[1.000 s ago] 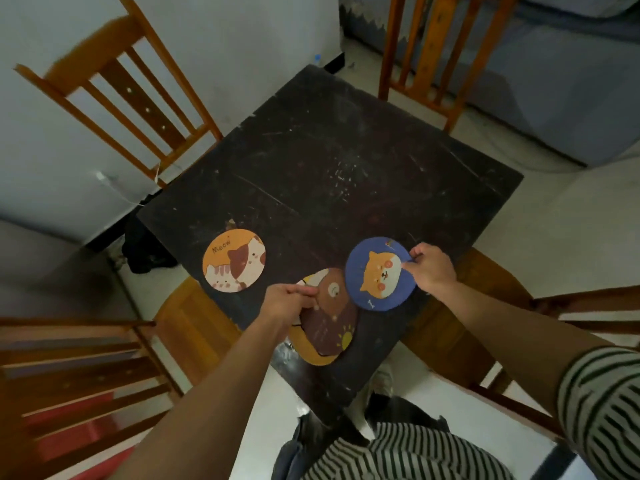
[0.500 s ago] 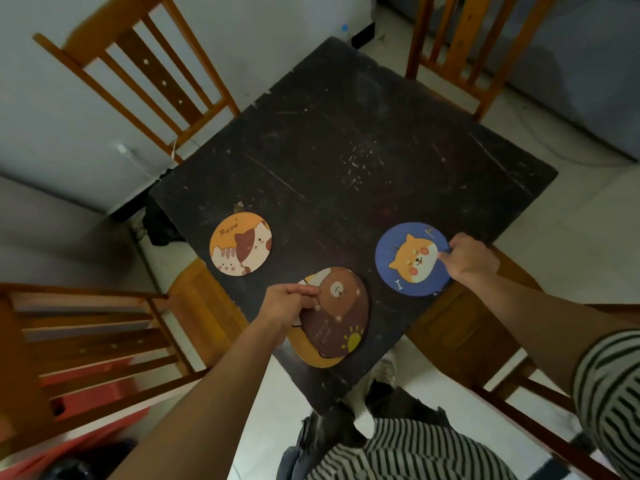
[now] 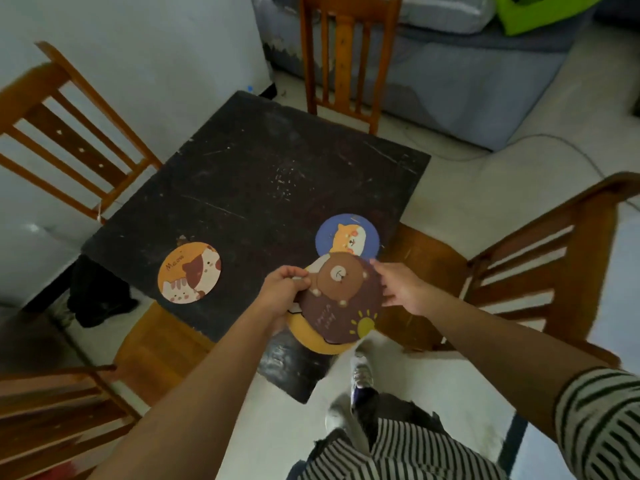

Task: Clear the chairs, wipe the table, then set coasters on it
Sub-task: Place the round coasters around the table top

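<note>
- Judging from the head view, we take the coaster step as under way, with two coasters laid and two left to place.
- We see the cat coaster [image 3: 189, 271] flat on the table [image 3: 277, 174], well to the left of the left hand [image 3: 284, 289].
- The dog coaster [image 3: 346, 233] lies just beyond both hands, its near edge hidden behind the bear coaster [image 3: 341, 299].
- The left hand has its fingers curled and pinches the left rim of the bear coaster, with the yellow coaster [image 3: 311, 341] under it.
- We cannot tell whether this pair is lifted or rests on the near table corner.
- The right hand [image 3: 403, 289] is spread and grips nothing. Its fingertips are at the bear coaster's right rim, and we cannot tell if they touch.
- The seats of the chairs [image 3: 343, 57] that we can see show only wood, so we judge the clearing done.
- We cannot confirm the wiping. The table shows no loose mess, only pale scratches.
- We judge that the bear and yellow coasters need separating and laying on the far half, beyond the hands.
- The coasters are thin, flat discs with matte printed cartoon faces. They look stiff, as the pinched one does not droop.
- The table is a dark, square slab with a dull, scuffed top and rough edges.
- The chairs are orange-brown slatted wood with a slight sheen.
</note>
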Motion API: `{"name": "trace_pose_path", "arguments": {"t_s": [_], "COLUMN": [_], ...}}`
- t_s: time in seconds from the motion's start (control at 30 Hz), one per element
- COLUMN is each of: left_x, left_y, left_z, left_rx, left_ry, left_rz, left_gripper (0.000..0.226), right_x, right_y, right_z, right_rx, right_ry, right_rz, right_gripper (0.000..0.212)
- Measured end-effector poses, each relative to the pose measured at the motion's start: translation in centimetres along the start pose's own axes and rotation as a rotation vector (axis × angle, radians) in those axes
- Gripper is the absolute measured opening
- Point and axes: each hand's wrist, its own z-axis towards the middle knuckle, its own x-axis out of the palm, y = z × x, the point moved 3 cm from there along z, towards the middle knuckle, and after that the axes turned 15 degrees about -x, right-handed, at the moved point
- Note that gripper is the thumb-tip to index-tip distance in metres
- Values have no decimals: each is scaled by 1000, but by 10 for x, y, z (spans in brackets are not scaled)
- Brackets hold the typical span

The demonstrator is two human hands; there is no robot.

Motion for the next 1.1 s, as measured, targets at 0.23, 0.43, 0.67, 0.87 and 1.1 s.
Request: {"name": "trace_pose_path", "arguments": {"t_s": [0.23,0.43,0.67,0.87,1.1], "left_x": [62,149,275,379,419], "left_y": [4,-36,-74,-88,-117], "left_z": [-32,-71,-95,-99,-84], "left_rx": [53,132,254,309,320], "left_ry": [77,216,266,227,46], "left_rz": [50,116,199,165,103], "left_gripper": [15,26,17,21,21], "right_x": [-61,-156,-290,-393,-436], "right_y": [-5,23,43,57,83], "right_z": [-76,-111,-111,-90,-44], "right_rx": [-260,-419,-498,-535,-613], "right_ry": [-148,-391,-511,-542,-426], "right_rz": [-31,-66,-63,-201,-486], "right_gripper": [18,17,14,11,15]}}
